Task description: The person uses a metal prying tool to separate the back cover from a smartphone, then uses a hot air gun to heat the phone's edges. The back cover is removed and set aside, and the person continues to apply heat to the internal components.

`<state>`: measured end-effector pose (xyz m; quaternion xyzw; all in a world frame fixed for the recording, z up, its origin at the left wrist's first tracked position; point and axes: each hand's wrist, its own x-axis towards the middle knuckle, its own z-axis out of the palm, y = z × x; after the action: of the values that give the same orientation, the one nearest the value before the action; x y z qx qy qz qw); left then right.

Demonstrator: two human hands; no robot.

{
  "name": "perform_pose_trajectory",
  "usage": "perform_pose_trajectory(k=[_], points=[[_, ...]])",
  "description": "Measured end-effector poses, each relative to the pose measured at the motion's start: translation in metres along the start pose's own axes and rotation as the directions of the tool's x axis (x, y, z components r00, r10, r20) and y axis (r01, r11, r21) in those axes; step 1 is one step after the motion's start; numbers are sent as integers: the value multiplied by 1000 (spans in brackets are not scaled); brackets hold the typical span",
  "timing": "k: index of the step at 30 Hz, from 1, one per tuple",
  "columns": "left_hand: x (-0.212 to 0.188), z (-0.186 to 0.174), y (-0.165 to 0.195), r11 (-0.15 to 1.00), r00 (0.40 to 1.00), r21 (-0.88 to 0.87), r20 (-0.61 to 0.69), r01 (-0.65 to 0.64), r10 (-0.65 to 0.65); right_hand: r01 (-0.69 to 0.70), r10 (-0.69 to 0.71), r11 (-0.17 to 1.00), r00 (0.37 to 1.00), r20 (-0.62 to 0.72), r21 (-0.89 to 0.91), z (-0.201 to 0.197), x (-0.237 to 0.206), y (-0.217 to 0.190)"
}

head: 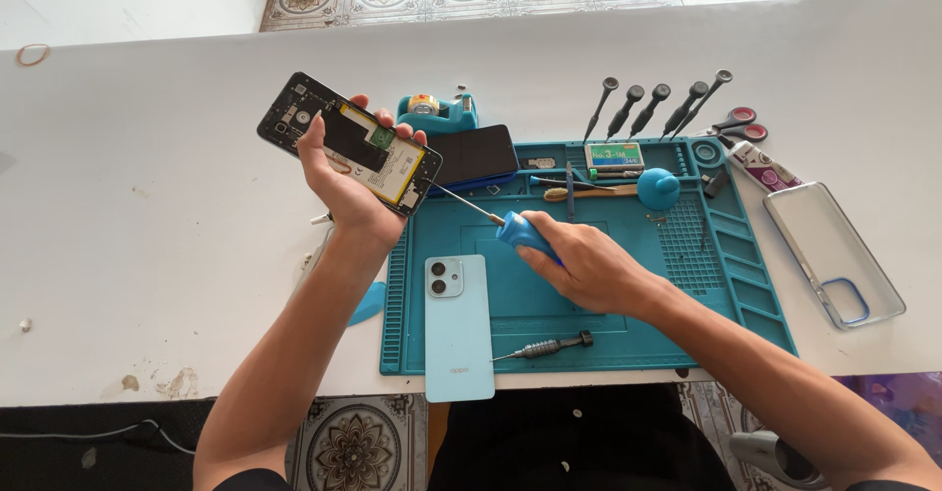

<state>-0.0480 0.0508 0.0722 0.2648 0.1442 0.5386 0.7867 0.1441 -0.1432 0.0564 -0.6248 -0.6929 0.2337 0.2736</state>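
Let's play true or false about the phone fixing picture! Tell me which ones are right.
1. The left hand holds an opened phone with its insides showing. True.
2. The right hand holds scissors. False: it holds a blue-handled screwdriver; the scissors lie on the table.
3. A light blue back cover lies on the blue mat. True.
4. The clear case sits on the mat. False: it lies on the table beside the mat.

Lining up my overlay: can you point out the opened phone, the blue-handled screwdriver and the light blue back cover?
opened phone [365, 148], head view, on its exposed battery.
blue-handled screwdriver [517, 229], head view, on the blue handle by the right hand's fingers.
light blue back cover [458, 339], head view, on its plain middle.
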Motion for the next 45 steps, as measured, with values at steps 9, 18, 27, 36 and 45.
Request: perform_pose_trajectory(k=[9,18,27,36,45], points=[[0,1,-1,1000,1000,7,2,-7,7,-64,64,998,998,22,-12,1,1,-1],[-1,1,0,1000,1000,5,9,-3,3,-41,41,999,999,8,-18,2,1,2],[0,0,-1,1000,1000,18,5,-4,4,-54,54,998,998,13,-14,2,1,1],[0,0,-2,1000,1000,21,-5,-1,2,-74,74,997,997,22,-14,1,1,0],[0,0,-2,1000,1000,12,11,-2,2,-77,77,997,997,18,-10,1,2,1]])
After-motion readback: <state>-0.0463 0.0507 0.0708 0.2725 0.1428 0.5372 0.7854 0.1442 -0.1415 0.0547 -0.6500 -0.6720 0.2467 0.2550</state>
